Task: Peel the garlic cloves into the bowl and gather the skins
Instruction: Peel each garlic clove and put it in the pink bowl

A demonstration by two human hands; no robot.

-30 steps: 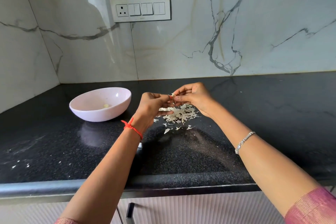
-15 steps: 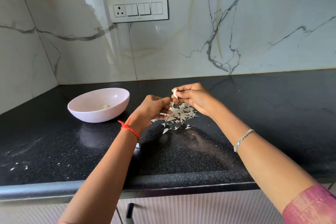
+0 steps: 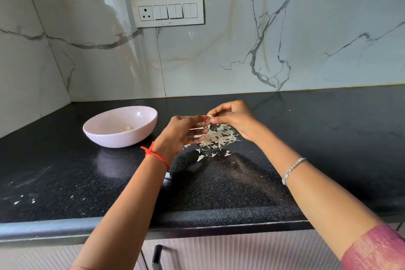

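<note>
On the bench (image 3: 219, 186), the skins (image 3: 215, 137) lay heaped just under both hands. The left hand (image 3: 179, 131) had fingertips at the garlic clove (image 3: 209, 116), pinching or only touching, hard to tell. The right hand (image 3: 232, 118) kept its grip clamped on it. Peeling, surely; next, strip it and drop it in the bowl (image 3: 105, 138).

bowl (image 3: 122, 141): pink, 1 peeled clove (image 3: 127, 128) inside | skins (image 3: 215, 137): pale pile right of bowl | held clove (image 3: 209, 115): above skins

Left hand (image 3: 179, 136) fills gap between bowl (image 3: 122, 139) and skin pile (image 3: 215, 138); open counter (image 3: 328, 133) right of pile.
</note>
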